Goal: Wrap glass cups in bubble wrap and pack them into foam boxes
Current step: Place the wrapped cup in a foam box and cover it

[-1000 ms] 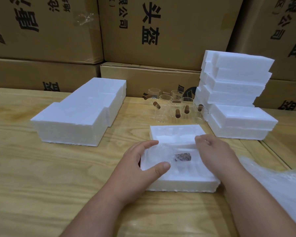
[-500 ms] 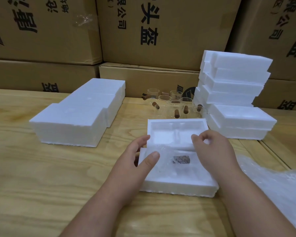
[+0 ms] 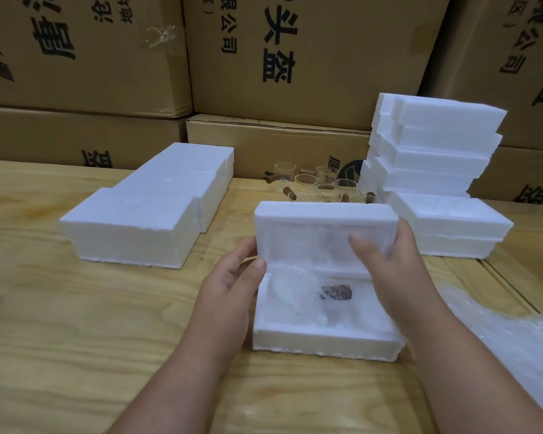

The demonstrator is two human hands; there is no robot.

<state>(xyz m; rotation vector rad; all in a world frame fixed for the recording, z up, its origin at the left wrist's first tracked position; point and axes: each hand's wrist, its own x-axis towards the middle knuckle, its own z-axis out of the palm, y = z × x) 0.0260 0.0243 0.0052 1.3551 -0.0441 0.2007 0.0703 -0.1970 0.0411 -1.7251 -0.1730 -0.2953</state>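
A person's two hands hold a white foam lid [image 3: 323, 233] tilted up on edge over the back of an open foam box [image 3: 325, 338] on a wooden table [image 3: 76, 339]. The left hand [image 3: 232, 289] grips the lid's left edge, thumb on the inner face. The right hand [image 3: 389, 261] grips the right edge, fingers curled across the hollow inside. In the box lies a cup wrapped in bubble wrap [image 3: 314, 296], its dark handle showing through. The box's front wall sits well back from the table's near edge, with bare wood in front and to the left.

Behind the lid stands a cluster of bare glass cups [image 3: 320, 186] with brown handles. To the left is a long block of closed foam boxes [image 3: 151, 214]; to the right, a leaning stack of foam boxes [image 3: 436, 170], close beside the right hand. A sheet of bubble wrap [image 3: 521, 346] lies at the right edge. Cardboard cartons [image 3: 311, 57] wall off the back.
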